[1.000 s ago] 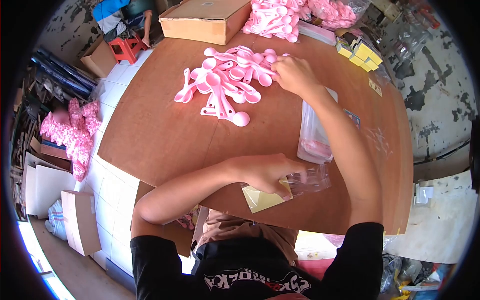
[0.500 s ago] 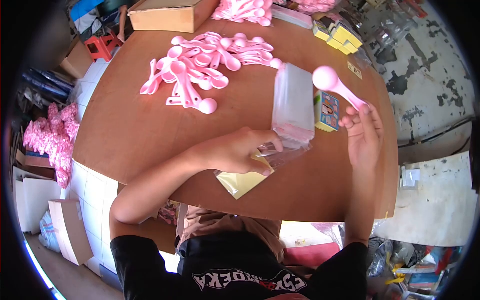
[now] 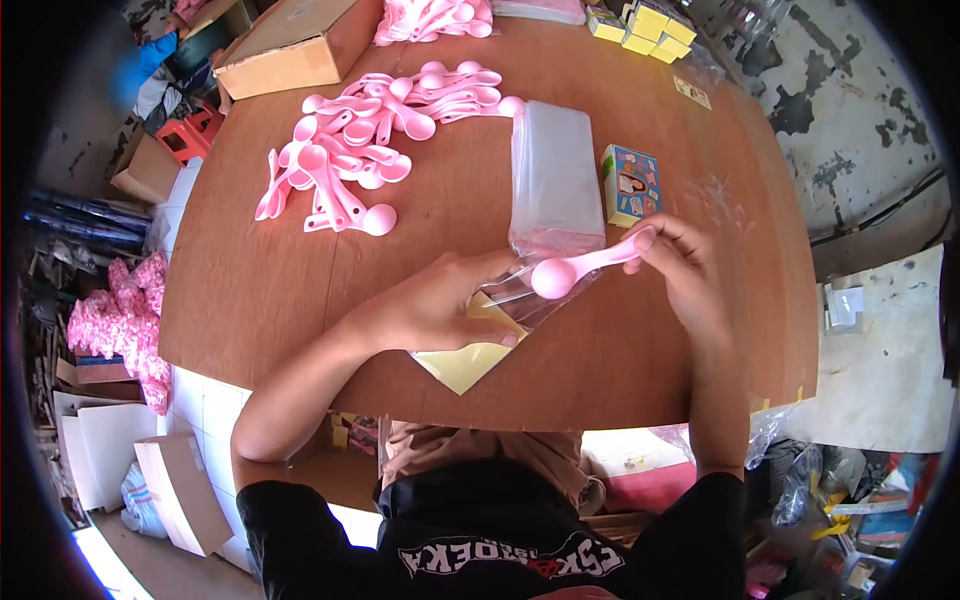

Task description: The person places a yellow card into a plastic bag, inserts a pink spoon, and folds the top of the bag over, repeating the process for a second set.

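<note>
Between the fingertips of my right hand, closed on its handle end, is a pink measuring spoon. Its round bowl points left, at the mouth of a clear plastic bag; whether it is inside cannot be made out. My left hand is closed on that bag, thumb in front and other fingers partly hidden. A pale yellow card shows in the bag's lower part. Beyond lies a stack of clear plastic bags. Right of the stack stands a small colourful box.
A pile of pink measuring spoons spreads over the wooden table. At the back are a cardboard box, more pink spoons and several yellow boxes. A small card lies at the right.
My right hand has brought the spoon down and left, from above the small box to the bag's mouth. The left hand keeps its hold on the bag. The camera view has shifted.
</note>
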### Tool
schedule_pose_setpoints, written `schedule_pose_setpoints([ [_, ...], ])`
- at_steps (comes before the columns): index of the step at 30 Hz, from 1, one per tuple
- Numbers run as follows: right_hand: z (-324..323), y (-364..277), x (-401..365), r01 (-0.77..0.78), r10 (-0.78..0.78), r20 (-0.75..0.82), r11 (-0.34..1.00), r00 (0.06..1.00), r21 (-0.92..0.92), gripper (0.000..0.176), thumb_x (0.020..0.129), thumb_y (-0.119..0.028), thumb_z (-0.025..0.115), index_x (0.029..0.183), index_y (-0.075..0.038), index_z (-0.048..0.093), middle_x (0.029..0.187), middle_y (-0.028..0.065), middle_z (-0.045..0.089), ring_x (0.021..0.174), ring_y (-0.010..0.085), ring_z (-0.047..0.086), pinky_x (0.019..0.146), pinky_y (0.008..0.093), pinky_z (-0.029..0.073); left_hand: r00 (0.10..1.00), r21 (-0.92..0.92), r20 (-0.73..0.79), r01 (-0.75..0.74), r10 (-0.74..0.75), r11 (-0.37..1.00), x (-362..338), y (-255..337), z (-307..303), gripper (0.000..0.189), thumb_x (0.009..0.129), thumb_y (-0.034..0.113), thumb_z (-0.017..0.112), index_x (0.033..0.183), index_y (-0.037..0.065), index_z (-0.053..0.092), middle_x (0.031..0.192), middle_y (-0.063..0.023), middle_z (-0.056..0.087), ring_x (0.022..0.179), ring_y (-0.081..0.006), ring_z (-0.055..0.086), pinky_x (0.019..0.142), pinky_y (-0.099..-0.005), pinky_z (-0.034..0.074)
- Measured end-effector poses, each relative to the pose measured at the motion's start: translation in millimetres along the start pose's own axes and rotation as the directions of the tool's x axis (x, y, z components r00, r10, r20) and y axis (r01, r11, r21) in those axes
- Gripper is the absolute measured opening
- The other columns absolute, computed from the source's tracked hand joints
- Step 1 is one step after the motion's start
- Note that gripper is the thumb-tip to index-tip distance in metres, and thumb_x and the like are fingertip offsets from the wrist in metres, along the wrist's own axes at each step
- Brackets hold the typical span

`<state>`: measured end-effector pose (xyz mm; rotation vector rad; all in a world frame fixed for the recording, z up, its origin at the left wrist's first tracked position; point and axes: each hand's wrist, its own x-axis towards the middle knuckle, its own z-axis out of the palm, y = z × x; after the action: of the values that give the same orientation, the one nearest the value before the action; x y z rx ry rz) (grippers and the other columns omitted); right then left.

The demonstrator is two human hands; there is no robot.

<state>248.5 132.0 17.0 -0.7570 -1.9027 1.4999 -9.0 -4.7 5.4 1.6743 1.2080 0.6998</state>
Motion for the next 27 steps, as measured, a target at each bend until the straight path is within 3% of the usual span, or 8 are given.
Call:
schedule_pose_setpoints([
  [2, 10.9, -3.1, -2.5, -0.023, 0.023, -0.002, 1.000, 1.000, -0.017, 0.017, 0.094, -0.015, 0.062, 0.093, 0.002, 0.066, 0.080, 0.0048, 0.066, 0.074, 0.0090, 0.060, 0.067, 0.0232, 0.049, 0.964, 0.022, -0.113, -0.238, 0.239, 0.971, 1.9, -10.3, 6.5, 0.058, 0.078, 0.015, 0.076, 0.128, 0.000, 0.051, 0.108, -0.0188, 0.067, 0.098, -0.0297, 0.067, 0.087, -0.0375, 0.050],
  [9, 37.1, -4.0, -6.7, -0.002, 0.006, 0.049, 0.996, 0.999, -0.091, 0.018, 0.094, -0.015, 0.063, 0.092, 0.002, 0.066, 0.075, 0.0022, 0.064, 0.070, 0.0060, 0.057, 0.063, 0.0205, 0.044, 0.974, 0.017, -0.103, -0.201, 0.202, 0.979, -3.0, 3.9, 4.9, 0.040, 0.088, 0.021, 0.069, 0.120, 0.000, 0.057, 0.099, -0.0197, 0.069, 0.093, -0.0310, 0.069, 0.083, -0.0384, 0.051],
  [12, 47.4, -6.9, -7.5, -0.019, 0.019, -0.056, 1.000, 0.998, -0.012, 0.012, 0.092, -0.011, 0.065, 0.094, 0.001, 0.065, 0.079, 0.0023, 0.064, 0.071, 0.0053, 0.057, 0.063, 0.0195, 0.044, 0.996, -0.054, -0.080, -0.041, 0.037, 0.998, -2.7, 3.3, 4.0, 0.027, 0.096, 0.023, 0.058, 0.111, 0.000, 0.063, 0.088, -0.0204, 0.069, 0.084, -0.0315, 0.069, 0.076, -0.0392, 0.051],
  [14, 51.3, -3.3, -5.7, 0.121, -0.104, -0.156, 0.987, 0.982, 0.102, 0.009, 0.090, -0.006, 0.067, 0.096, 0.000, 0.063, 0.083, 0.0029, 0.065, 0.074, 0.0060, 0.059, 0.065, 0.0196, 0.047, 0.985, 0.013, -0.135, -0.109, 0.110, 0.994, -1.8, -3.5, 6.1, 0.028, 0.101, 0.024, 0.050, 0.105, 0.001, 0.066, 0.077, -0.0205, 0.066, 0.072, -0.0320, 0.068, 0.068, -0.0398, 0.051],
  [17, 55.1, -6.5, -5.7, 0.188, -0.174, -0.223, 0.981, 0.959, 0.044, 0.011, 0.088, -0.003, 0.068, 0.096, 0.001, 0.061, 0.087, 0.0044, 0.065, 0.078, 0.0076, 0.061, 0.068, 0.0208, 0.049, 0.930, 0.036, -0.268, -0.253, 0.253, 0.967, -1.1, -4.1, 11.7, 0.028, 0.100, 0.023, 0.051, 0.104, 0.001, 0.066, 0.073, -0.0195, 0.065, 0.066, -0.0314, 0.067, 0.065, -0.0390, 0.051],
  [22, 71.3, -11.5, -10.6, 0.183, -0.179, -0.181, 0.983, 0.967, 0.004, 0.012, 0.088, -0.003, 0.068, 0.095, 0.003, 0.060, 0.092, 0.0062, 0.065, 0.083, 0.0085, 0.062, 0.074, 0.0219, 0.051, 0.894, 0.068, -0.353, -0.269, 0.276, 0.961, -3.0, -3.6, 16.7, 0.028, 0.100, 0.023, 0.050, 0.106, 0.001, 0.067, 0.073, -0.0174, 0.066, 0.066, -0.0303, 0.068, 0.064, -0.0375, 0.052],
  [24, 74.8, -18.5, -12.0, 0.135, -0.120, -0.094, 0.976, 0.988, 0.172, 0.010, 0.088, -0.001, 0.068, 0.094, 0.002, 0.061, 0.092, 0.0056, 0.066, 0.084, 0.0090, 0.063, 0.076, 0.0223, 0.052, 0.887, 0.073, -0.366, -0.273, 0.281, 0.959, -3.6, -4.8, 16.9, 0.028, 0.101, 0.023, 0.050, 0.107, 0.001, 0.067, 0.074, -0.0166, 0.067, 0.067, -0.0299, 0.069, 0.065, -0.0370, 0.053],
  [27, 59.7, -43.1, -12.7, 0.135, -0.131, -0.121, 0.990, 0.984, 0.032, 0.011, 0.087, 0.001, 0.067, 0.098, 0.001, 0.064, 0.093, 0.0064, 0.068, 0.085, 0.0089, 0.064, 0.075, 0.0231, 0.052, 0.850, 0.078, -0.378, -0.366, 0.367, 0.927, -4.7, -7.7, 18.3, 0.031, 0.101, 0.024, 0.049, 0.115, 0.001, 0.064, 0.081, -0.0168, 0.069, 0.072, -0.0276, 0.070, 0.067, -0.0358, 0.053],
])
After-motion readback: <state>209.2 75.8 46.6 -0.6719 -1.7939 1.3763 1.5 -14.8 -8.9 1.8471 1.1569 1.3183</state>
